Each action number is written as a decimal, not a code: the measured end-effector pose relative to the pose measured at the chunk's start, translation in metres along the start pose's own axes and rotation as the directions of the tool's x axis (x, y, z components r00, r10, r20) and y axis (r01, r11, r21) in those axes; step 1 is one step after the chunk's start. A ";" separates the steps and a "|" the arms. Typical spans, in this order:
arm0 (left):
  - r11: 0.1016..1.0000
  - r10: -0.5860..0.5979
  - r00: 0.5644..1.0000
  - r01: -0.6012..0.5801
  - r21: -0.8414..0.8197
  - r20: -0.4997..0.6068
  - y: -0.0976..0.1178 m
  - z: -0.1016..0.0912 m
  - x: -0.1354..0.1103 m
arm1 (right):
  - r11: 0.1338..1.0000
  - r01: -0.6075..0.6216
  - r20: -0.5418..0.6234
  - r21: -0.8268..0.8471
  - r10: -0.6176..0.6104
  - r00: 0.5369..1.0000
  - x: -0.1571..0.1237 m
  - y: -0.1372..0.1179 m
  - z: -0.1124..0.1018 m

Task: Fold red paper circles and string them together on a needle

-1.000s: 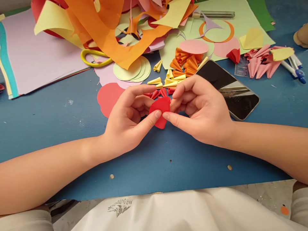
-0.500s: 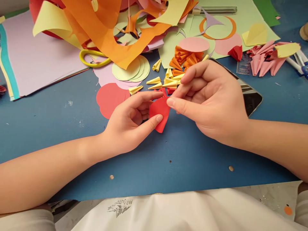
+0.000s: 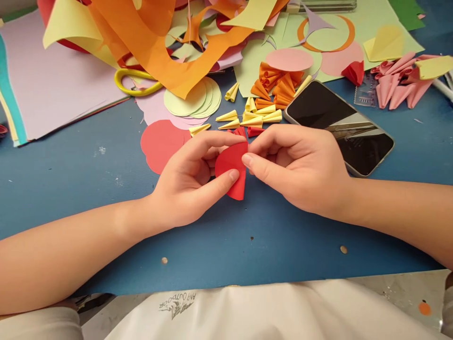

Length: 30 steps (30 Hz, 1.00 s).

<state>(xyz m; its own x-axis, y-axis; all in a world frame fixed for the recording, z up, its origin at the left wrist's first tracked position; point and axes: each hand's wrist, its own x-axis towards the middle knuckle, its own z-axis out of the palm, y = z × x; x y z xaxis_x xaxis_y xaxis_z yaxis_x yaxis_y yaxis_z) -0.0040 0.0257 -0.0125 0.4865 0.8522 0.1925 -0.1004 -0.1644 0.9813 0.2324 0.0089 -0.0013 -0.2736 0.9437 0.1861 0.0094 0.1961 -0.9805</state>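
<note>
A red paper piece (image 3: 230, 163), folded to a half circle with its straight edge on the right, is held above the blue table. My left hand (image 3: 193, 177) grips it, thumb on the near face and fingers behind. At its straight edge, my right hand (image 3: 295, 167) pinches with thumb and forefinger. Just behind the hands lie small rolled yellow paper cones (image 3: 252, 120) and a few red ones (image 3: 255, 131), partly hidden by my fingers. Orange paper cones (image 3: 283, 89) sit farther back. Red paper circles (image 3: 163, 146) lie left of my left hand.
A phone (image 3: 339, 125) lies behind my right hand. Pale green circles (image 3: 186, 99), yellow-handled scissors (image 3: 138, 87) and cut orange paper (image 3: 148, 42) are at the back. Lilac sheets (image 3: 60, 75) are stacked at left. Pink paper cones (image 3: 394, 89) lie at right.
My right hand has come down and inward to the paper's right edge, uncovering most of the phone. The red paper now shows a straight, upright right edge. My left hand has barely moved.
</note>
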 end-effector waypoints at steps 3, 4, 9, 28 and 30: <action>0.999 -0.026 0.999 0.027 0.023 -0.031 0.003 0.003 -0.002 | 1.000 -0.005 -0.025 -0.028 0.004 1.000 -0.003 -0.001 0.003; 0.999 -0.043 0.998 0.044 0.029 -0.053 0.004 0.004 -0.003 | 0.999 -0.020 -0.029 -0.034 0.019 0.999 -0.004 -0.002 0.004; 0.997 -0.059 0.994 0.064 0.044 -0.091 0.005 0.002 -0.002 | 0.998 -0.056 0.023 0.019 0.056 0.998 -0.003 -0.005 0.003; 0.991 0.077 0.996 -0.071 -0.109 0.049 -0.006 -0.005 0.003 | 0.988 -0.089 0.040 0.124 0.085 0.996 -0.001 -0.006 0.005; 0.994 0.062 0.997 -0.058 -0.092 0.040 -0.002 -0.003 0.002 | 0.984 -0.078 0.033 0.158 0.074 0.997 -0.001 -0.007 0.006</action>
<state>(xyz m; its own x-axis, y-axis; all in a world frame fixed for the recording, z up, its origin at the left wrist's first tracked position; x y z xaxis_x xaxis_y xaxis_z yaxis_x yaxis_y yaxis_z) -0.0056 0.0295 -0.0144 0.5137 0.8198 0.2532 -0.2082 -0.1671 0.9637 0.2270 0.0051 0.0049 -0.3033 0.9464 0.1107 -0.1216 0.0768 -0.9896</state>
